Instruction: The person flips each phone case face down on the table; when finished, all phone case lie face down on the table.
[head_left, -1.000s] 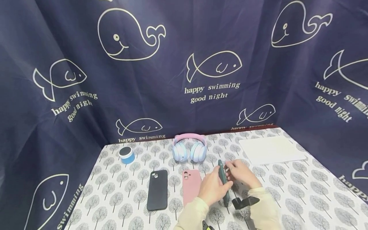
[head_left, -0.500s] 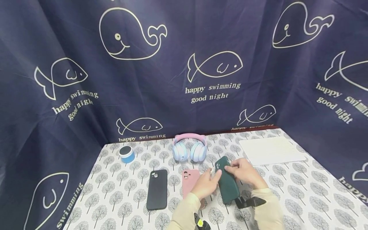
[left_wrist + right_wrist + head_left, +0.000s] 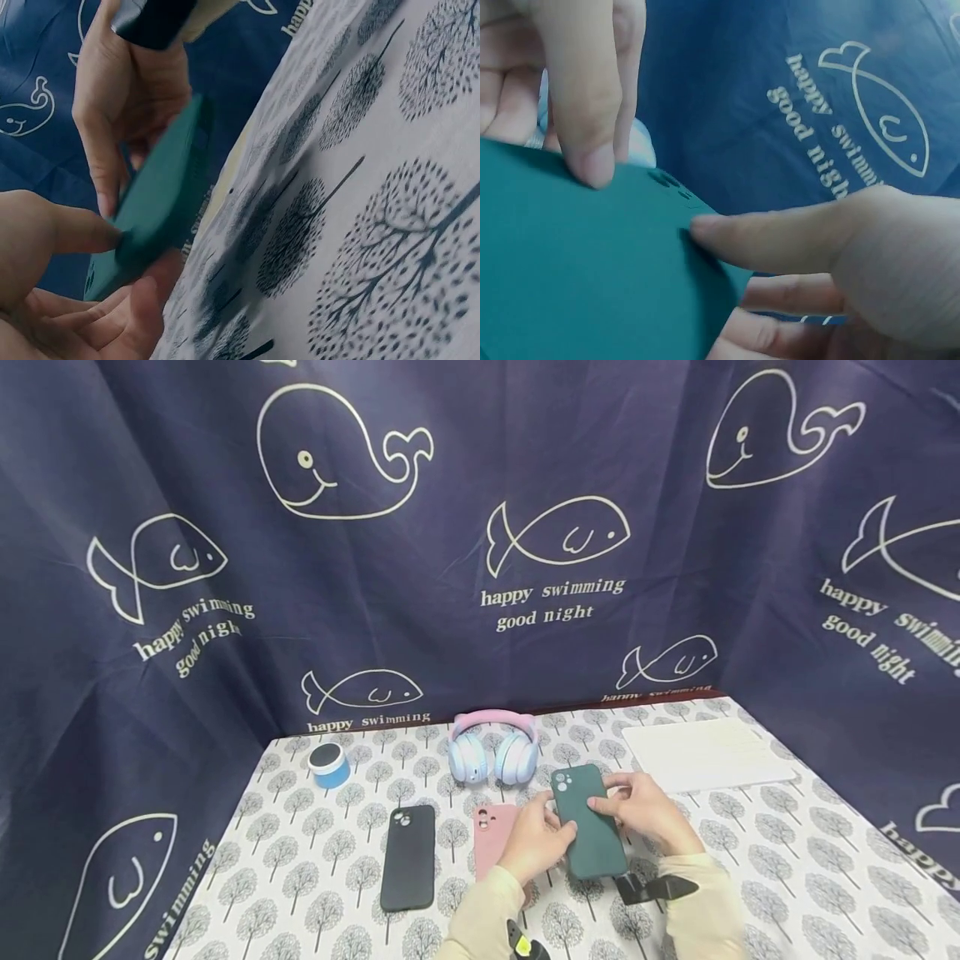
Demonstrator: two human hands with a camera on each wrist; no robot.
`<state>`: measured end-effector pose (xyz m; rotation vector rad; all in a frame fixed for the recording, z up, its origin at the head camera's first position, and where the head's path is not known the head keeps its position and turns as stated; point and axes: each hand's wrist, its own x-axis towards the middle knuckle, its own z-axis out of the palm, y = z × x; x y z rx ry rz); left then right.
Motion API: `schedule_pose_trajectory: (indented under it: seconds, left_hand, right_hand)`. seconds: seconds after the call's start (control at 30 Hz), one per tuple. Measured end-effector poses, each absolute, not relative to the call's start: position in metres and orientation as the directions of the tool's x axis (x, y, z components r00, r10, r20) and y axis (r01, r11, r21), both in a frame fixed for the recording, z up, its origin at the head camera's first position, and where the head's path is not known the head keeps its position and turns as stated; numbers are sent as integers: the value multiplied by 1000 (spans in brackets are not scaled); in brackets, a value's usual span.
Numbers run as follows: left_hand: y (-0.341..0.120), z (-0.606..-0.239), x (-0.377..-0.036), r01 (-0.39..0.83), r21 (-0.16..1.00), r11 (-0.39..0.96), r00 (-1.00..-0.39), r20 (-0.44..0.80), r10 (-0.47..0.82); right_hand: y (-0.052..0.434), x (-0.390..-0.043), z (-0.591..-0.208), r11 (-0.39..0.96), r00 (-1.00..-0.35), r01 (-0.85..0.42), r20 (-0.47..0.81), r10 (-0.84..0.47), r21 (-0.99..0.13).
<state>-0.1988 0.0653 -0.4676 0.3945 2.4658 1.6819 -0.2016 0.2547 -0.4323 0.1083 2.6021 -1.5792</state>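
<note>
A dark green phone case point(image 3: 591, 827) is held up over the table, its back with the camera cutouts facing me. On its left edge, my left hand point(image 3: 534, 839) pinches it, thumb on the back and fingers behind. My right hand point(image 3: 648, 810) pinches the right edge the same way. Both thumbs press on the green surface in the right wrist view, where the right thumb point(image 3: 772, 236) lies near the cutouts. A pink phone case point(image 3: 491, 839) lies on the table, partly covered by my left hand and sleeve. Left of it lies a black phone case point(image 3: 408, 860).
Pink and blue headphones point(image 3: 493, 747) stand at the back middle of the table. A round blue jar point(image 3: 329, 766) with a dark top is at the back left. At the back right lies a flat white sheet or board point(image 3: 705, 753). Behind hangs a blue curtain point(image 3: 450, 610).
Standing edge-on between my hands a second ago, the green case has turned so its back faces me. My right hand now grips its right edge, my left hand its left edge.
</note>
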Motion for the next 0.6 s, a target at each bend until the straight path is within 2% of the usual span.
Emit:
schedule_pose_trajectory:
  seconds: [0.4, 0.6]
  left_hand:
    - [79, -489, -188, 204, 865, 458, -932, 28, 362]
    - [81, -483, -182, 286, 697, 658, -940, 69, 335]
  right_hand:
    - [252, -198, -460, 563, -966, 257, -221, 134, -786]
    - [250, -198, -458, 766, -981, 195, -106, 164, -613]
